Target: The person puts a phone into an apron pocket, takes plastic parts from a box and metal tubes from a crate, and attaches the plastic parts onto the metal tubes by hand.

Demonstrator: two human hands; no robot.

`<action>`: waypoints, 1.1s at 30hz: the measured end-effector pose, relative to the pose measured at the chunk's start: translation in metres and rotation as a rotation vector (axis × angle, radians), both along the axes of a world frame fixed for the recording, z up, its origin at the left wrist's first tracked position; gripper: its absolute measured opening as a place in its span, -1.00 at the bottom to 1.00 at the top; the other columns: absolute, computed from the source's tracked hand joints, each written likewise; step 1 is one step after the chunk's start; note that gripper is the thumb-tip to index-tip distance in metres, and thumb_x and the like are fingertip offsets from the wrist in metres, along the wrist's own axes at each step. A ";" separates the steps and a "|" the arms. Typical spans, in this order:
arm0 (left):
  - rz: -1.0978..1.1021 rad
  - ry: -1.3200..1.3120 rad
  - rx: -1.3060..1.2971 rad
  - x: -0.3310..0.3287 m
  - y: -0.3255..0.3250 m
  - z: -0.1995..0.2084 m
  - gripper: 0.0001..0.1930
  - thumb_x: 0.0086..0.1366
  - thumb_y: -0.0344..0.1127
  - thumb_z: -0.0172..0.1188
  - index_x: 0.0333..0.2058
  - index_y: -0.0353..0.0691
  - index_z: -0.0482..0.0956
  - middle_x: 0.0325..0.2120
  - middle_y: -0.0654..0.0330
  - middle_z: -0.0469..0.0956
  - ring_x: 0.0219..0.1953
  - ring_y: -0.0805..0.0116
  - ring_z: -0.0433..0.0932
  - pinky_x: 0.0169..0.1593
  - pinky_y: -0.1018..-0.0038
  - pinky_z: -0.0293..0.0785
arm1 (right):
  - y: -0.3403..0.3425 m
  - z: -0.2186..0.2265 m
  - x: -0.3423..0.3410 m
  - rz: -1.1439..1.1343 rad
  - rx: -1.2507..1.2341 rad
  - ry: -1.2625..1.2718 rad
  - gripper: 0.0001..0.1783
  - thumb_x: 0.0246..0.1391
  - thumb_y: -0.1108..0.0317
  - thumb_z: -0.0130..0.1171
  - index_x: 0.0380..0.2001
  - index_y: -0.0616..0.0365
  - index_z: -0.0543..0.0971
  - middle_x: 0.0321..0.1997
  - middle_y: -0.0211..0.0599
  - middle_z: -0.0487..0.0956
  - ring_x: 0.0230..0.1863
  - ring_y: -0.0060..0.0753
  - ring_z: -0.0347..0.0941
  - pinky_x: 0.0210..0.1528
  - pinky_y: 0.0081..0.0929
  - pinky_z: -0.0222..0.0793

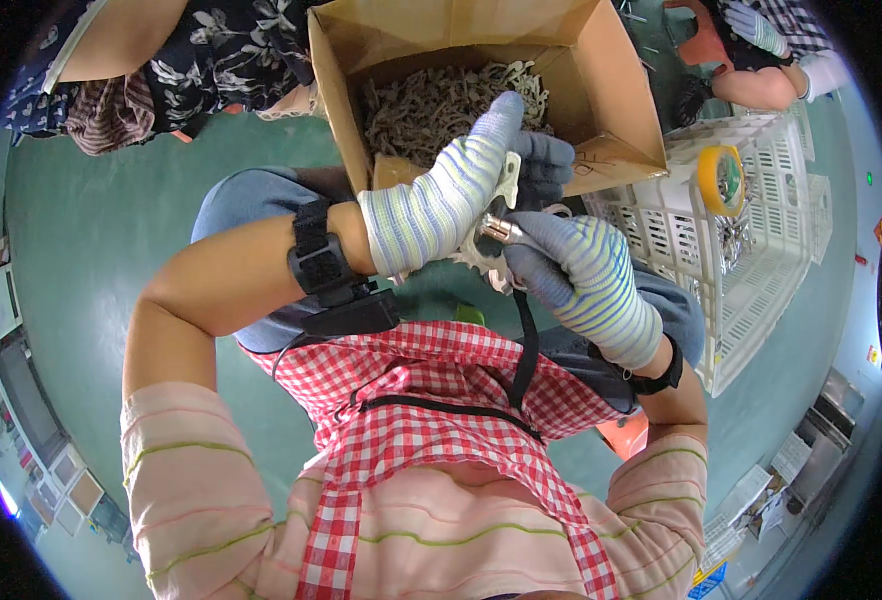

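Note:
My left hand [441, 195], in a blue-and-white striped knit glove with grey fingertips, is closed around a pale, irregular metal casting [507, 182] above my lap. Close beside it, my right hand [586, 265], gloved the same way, grips a short silvery metal cylinder [501, 228] that points toward the left hand's pieces. More pale castings [479, 255] show below and between the hands; fingers partly cover them. Just beyond, an open cardboard box [616, 110] holds a heap of similar dull grey metal pieces [431, 110].
To the right stands a white perforated plastic crate [706, 330] containing shiny metal parts [733, 240]. A roll of yellow tape [721, 181] rests at its rim. Two other people sit nearby, one in a dark floral garment [231, 60], one with a gloved hand [756, 25].

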State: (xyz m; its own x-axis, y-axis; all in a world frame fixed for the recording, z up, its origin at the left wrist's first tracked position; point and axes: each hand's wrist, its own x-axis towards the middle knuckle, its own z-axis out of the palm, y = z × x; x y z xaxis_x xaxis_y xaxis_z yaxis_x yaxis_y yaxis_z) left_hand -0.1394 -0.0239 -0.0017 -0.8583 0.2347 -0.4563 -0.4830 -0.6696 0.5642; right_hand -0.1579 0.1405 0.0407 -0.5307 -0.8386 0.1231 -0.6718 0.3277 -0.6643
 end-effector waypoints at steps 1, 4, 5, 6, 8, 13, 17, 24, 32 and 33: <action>0.002 -0.003 0.002 0.003 0.000 -0.001 -0.17 0.30 0.43 -0.23 -0.02 -0.32 0.52 -0.18 0.11 0.60 -0.12 0.29 0.58 0.06 0.37 0.48 | -0.001 0.004 0.001 0.010 0.033 -0.026 -0.79 0.00 0.34 0.25 -0.26 0.12 0.56 -0.55 -0.14 0.57 -0.52 -0.03 0.53 -0.48 -0.21 0.39; -0.085 0.028 0.055 0.008 -0.001 -0.004 -0.18 0.29 0.43 -0.21 -0.03 -0.32 0.53 -0.18 0.10 0.60 -0.12 0.27 0.59 0.07 0.35 0.48 | -0.001 0.013 0.006 0.026 0.103 0.020 -0.82 0.02 0.31 0.23 -0.29 0.10 0.56 -0.61 -0.16 0.55 -0.56 -0.03 0.51 -0.50 -0.20 0.37; -0.086 0.026 0.069 0.010 0.001 -0.004 -0.18 0.29 0.43 -0.20 -0.03 -0.32 0.53 -0.17 0.09 0.60 -0.11 0.27 0.59 0.08 0.35 0.48 | -0.001 0.011 0.007 0.028 0.105 0.016 -0.82 0.02 0.31 0.23 -0.29 0.10 0.56 -0.61 -0.16 0.55 -0.56 -0.03 0.51 -0.50 -0.20 0.37; -0.088 0.024 0.084 0.011 0.001 -0.005 -0.18 0.28 0.43 -0.19 -0.04 -0.31 0.54 -0.17 0.08 0.60 -0.10 0.27 0.59 0.08 0.35 0.48 | -0.001 0.008 0.009 0.024 0.075 0.023 -0.83 0.02 0.31 0.23 -0.31 0.09 0.56 -0.63 -0.17 0.53 -0.58 -0.03 0.49 -0.52 -0.19 0.35; -0.088 0.018 0.080 0.014 0.002 -0.006 -0.18 0.28 0.44 -0.19 -0.04 -0.32 0.54 -0.17 0.08 0.61 -0.11 0.27 0.59 0.08 0.35 0.47 | -0.001 0.007 0.010 0.019 0.048 0.029 -0.85 0.03 0.30 0.22 -0.33 0.08 0.55 -0.65 -0.18 0.52 -0.59 -0.03 0.48 -0.54 -0.19 0.34; -0.054 -0.010 0.074 0.017 0.009 -0.003 -0.21 0.33 0.41 -0.27 -0.10 -0.27 0.58 -0.28 0.18 0.62 -0.24 0.36 0.59 -0.04 0.41 0.50 | -0.003 0.012 0.013 0.045 0.071 0.033 -0.90 0.03 0.33 0.21 -0.40 0.07 0.53 -0.70 -0.21 0.48 -0.64 -0.07 0.46 -0.61 -0.21 0.30; -0.053 -0.029 0.083 0.020 0.008 0.000 -0.21 0.31 0.41 -0.21 -0.08 -0.31 0.55 -0.26 0.13 0.60 -0.20 0.32 0.58 -0.01 0.38 0.50 | 0.001 0.006 0.017 0.032 0.052 0.028 -0.90 0.02 0.34 0.22 -0.40 0.09 0.52 -0.69 -0.20 0.48 -0.65 -0.06 0.46 -0.61 -0.20 0.30; -0.117 -0.015 0.123 0.009 -0.001 0.011 -0.22 0.31 0.38 -0.15 0.02 -0.32 0.49 -0.16 0.12 0.57 -0.11 0.33 0.54 0.04 0.37 0.48 | 0.002 -0.003 -0.004 0.064 0.008 -0.124 -0.82 0.01 0.35 0.25 -0.30 0.14 0.56 -0.64 -0.15 0.49 -0.60 -0.01 0.47 -0.55 -0.19 0.32; -0.059 0.213 0.083 -0.003 -0.023 0.005 -0.39 0.43 0.16 -0.19 0.09 -0.33 0.39 -0.07 0.11 0.54 -0.06 0.32 0.53 0.08 0.39 0.44 | 0.016 0.003 -0.009 -0.167 -0.195 -0.309 -0.74 0.15 0.38 0.17 -0.10 0.24 0.52 -0.48 -0.26 0.55 -0.58 -0.39 0.51 -0.47 -0.42 0.37; -0.031 0.248 0.058 -0.003 -0.023 -0.007 -0.41 0.45 0.12 -0.19 0.08 -0.34 0.39 -0.05 0.11 0.53 -0.03 0.33 0.52 0.12 0.38 0.41 | 0.015 0.005 -0.008 -0.236 -0.234 -0.422 -0.74 0.16 0.40 0.15 -0.09 0.25 0.51 -0.48 -0.32 0.54 -0.59 -0.50 0.49 -0.47 -0.46 0.36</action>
